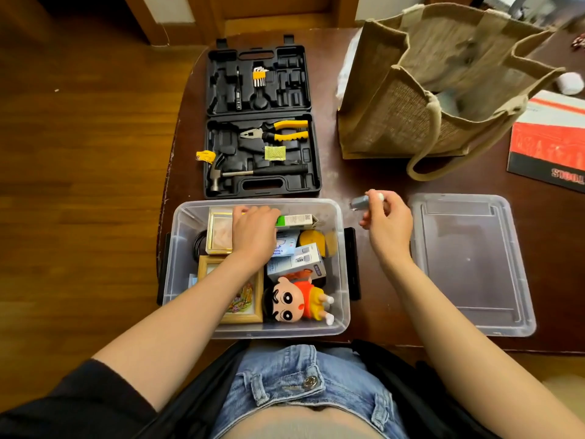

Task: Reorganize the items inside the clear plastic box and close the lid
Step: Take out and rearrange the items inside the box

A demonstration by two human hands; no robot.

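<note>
The clear plastic box (pixel 180 274) stands open at the table's front edge, with black latches on both sides. Inside lie a gold-edged box (pixel 220 236), a wooden picture frame (pixel 243 316), a cartoon boy figure (pixel 296 301), a green and white carton (pixel 296 220), small white and blue packets (pixel 299 264) and a yellow round object (pixel 311 242). My left hand (pixel 254 232) reaches into the box, fingers curled over the green carton's left end. My right hand (pixel 387 221) hovers just right of the box and pinches a small grey tube (pixel 359 203). The clear lid (pixel 468 264) lies flat to the right.
An open black tool case (pixel 261 122) with pliers, hammer and hex keys lies behind the box. A jute tote bag (pixel 443 83) stands at the back right. A red and black booklet (pixel 550 147) lies at the far right. Wooden floor is at the left.
</note>
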